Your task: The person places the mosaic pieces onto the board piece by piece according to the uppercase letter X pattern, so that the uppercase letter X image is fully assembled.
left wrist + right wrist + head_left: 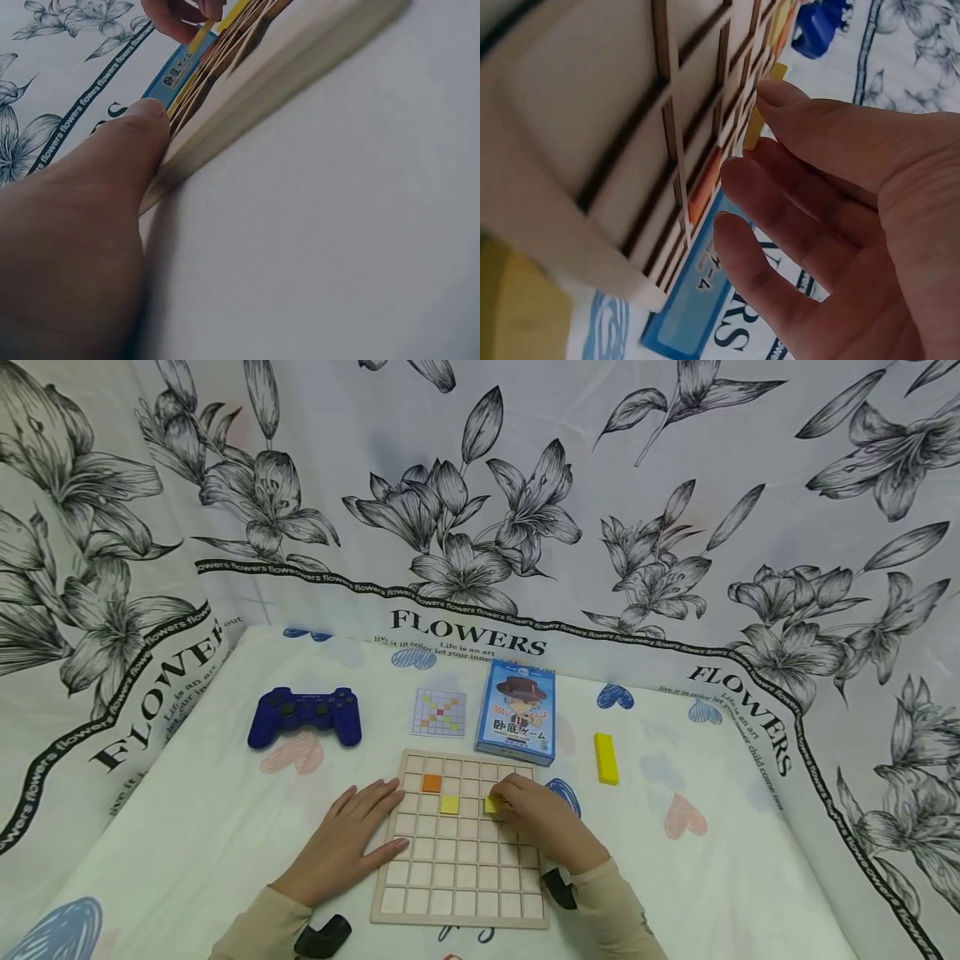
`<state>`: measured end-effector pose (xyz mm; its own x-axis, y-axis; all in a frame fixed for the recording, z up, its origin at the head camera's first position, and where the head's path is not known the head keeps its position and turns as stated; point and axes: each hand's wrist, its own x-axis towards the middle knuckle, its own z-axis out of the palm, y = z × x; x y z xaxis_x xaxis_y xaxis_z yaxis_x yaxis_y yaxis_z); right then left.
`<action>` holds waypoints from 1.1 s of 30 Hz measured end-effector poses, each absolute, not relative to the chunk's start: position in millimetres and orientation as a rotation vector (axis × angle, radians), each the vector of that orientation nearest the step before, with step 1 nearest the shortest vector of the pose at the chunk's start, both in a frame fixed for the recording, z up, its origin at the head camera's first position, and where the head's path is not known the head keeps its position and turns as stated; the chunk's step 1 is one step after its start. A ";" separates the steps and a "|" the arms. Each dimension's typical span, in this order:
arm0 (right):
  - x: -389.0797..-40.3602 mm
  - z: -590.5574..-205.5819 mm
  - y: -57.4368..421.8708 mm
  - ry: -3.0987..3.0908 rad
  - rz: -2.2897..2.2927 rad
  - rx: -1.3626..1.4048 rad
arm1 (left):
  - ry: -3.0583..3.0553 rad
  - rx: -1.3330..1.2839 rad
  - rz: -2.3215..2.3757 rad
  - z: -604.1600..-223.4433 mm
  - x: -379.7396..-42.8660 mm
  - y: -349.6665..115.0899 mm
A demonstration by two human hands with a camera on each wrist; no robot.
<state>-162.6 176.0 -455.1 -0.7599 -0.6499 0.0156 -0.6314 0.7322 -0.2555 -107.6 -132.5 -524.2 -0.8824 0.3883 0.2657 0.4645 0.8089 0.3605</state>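
Observation:
A light wooden grid board [465, 920] lies flat on the white cloth. My left hand [341, 839] rests along its left edge, fingers stretched out and thumb on the rim. Over the upper right cells, my right hand [540, 818] pinches a yellow square tile [754, 129] between thumb and fingers; the tile appears tilted in the right wrist view. On the board sit an orange tile [432, 783] and a yellow tile [449, 804]. Another orange tile [705, 186], under my right hand, is hidden in the head view.
Behind the board are a blue card box [517, 714] and a small printed grid card [438, 712]. A blue game controller [304, 717] lies at the back left. Right of the box is a yellow bar [606, 758]. Flower-printed cloth [465, 527] hangs behind.

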 end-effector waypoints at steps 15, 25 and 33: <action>-164.3 -463.3 169.2 2.886 -0.264 -1.100 | -2.829 -0.658 -0.647 -521.9 -107.3 -131.5; -163.6 -462.7 169.3 2.909 -0.290 -1.171 | -2.837 -0.646 -0.639 -523.9 -107.7 -132.6; -163.2 -464.8 167.0 2.929 -0.271 -1.175 | -2.825 -0.656 -0.647 -524.6 -108.1 -132.4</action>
